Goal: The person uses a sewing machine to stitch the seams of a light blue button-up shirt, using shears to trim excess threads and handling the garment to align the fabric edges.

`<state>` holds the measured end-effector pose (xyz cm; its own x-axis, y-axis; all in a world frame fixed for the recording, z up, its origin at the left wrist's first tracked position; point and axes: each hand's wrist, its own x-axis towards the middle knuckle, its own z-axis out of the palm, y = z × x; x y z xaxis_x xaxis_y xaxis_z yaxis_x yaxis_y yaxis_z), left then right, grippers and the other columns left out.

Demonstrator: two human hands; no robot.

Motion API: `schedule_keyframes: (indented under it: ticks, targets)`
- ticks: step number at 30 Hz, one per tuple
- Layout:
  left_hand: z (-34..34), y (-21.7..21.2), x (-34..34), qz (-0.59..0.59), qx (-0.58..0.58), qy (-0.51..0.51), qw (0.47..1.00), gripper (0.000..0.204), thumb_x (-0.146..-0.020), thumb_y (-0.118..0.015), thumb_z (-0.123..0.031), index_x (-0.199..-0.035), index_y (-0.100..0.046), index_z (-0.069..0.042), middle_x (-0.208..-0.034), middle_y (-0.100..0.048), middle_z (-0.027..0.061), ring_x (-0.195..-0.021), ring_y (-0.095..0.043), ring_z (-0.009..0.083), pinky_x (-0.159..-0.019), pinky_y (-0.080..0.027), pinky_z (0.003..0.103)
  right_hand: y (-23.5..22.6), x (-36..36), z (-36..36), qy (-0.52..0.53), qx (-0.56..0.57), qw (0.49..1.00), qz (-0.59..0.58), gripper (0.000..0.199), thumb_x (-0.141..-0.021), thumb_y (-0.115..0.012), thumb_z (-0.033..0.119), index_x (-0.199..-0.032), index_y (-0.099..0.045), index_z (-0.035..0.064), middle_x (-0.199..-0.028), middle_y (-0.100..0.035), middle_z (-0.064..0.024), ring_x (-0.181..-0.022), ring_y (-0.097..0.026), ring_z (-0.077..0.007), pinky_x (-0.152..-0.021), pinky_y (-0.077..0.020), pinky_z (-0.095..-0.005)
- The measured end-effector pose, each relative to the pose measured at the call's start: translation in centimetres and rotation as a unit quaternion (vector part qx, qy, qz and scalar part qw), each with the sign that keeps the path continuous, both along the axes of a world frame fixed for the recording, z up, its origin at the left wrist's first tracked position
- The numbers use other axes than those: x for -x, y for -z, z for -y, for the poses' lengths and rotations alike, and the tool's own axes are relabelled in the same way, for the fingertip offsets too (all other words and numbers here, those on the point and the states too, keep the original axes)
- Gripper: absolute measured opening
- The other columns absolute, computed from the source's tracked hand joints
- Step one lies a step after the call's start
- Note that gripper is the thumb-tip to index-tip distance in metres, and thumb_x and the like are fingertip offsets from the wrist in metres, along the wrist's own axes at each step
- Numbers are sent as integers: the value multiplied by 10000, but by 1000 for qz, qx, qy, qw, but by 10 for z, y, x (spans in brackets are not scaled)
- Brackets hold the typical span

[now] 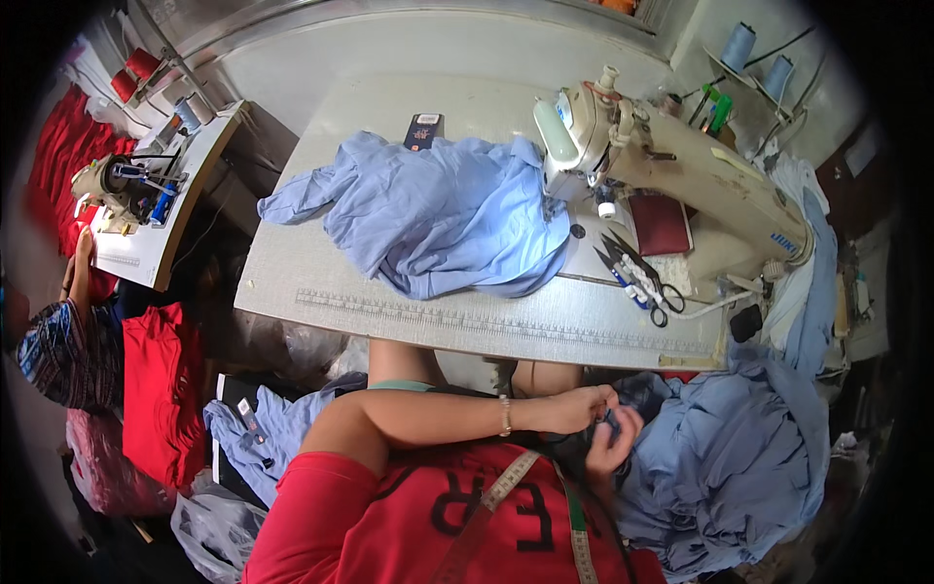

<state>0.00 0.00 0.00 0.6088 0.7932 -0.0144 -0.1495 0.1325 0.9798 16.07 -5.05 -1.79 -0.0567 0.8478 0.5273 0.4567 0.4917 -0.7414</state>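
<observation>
While a light blue garment (438,209) lies rumpled on the table (282,268), its right edge by the sewing machine (671,165), the person's left hand (572,410) and right hand (611,448) come together below the table's front edge, fingers bent about a small dark piece (610,419). From where I stand, I cannot tell what it is or which hand grips it. A heap of blue cloth (725,457) sits just beside the hands; scissors (639,270) rest near the machine.
</observation>
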Motion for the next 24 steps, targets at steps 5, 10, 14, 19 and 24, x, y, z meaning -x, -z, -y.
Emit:
schedule_keyframes:
  ticks: [5, 10, 14, 19, 24]
  targets:
    - [-5, 7, -6, 87, 239, -24, 967, 472, -869, -463, 104, -1320, -397, -18, -1076, -524, 71, -977, -530, 141, -854, -448, 267, 5, 10, -11, -2, -61, 989, 133, 360, -767, -734, 114, -1088, -607, 12, -1045, -608, -138, -983, -545, -343, -902, -425, -434]
    - [-5, 11, -17, 25, 97, -75, 992, 524, -942, -463, -14, -1434, -286, 16, -1358, -435, 145, -1192, -488, 221, -966, -420, 307, -12, 5, -26, 3, -17, 994, 107, 198, -803, -674, 45, -996, -663, 0, -917, -633, -129, -875, -585, -293, -813, -455, -379]
    - [-8, -4, -4, 0, 113, -3, 994, 498, -997, -431, -125, -1441, -276, 37, -1441, -409, 183, -1253, -476, 262, -999, -408, 321, -5, 6, -32, 9, 8, 999, 46, 159, -833, -625, -6, -985, -667, -22, -884, -630, -134, -763, -594, -249, -696, -471, -332]
    - [6, -37, 33, -140, -103, -1, 985, 284, -972, -529, -173, -1185, -559, 12, -996, -651, 201, -941, -636, 346, -824, -486, 396, 70, -37, -52, 81, 184, 979, 38, 113, -867, -622, 31, -945, -671, -34, -791, -631, -137, -644, -598, -195, -606, -476, -333]
    - [31, -112, 138, -220, -242, -269, 906, 222, -927, -603, -226, -888, -629, -8, -774, -611, 197, -733, -603, 393, -651, -474, 440, 138, -57, -85, 131, 280, 934, 178, 229, -902, -628, 177, -912, -656, -50, -696, -649, -175, -583, -592, -303, -572, -458, -385]
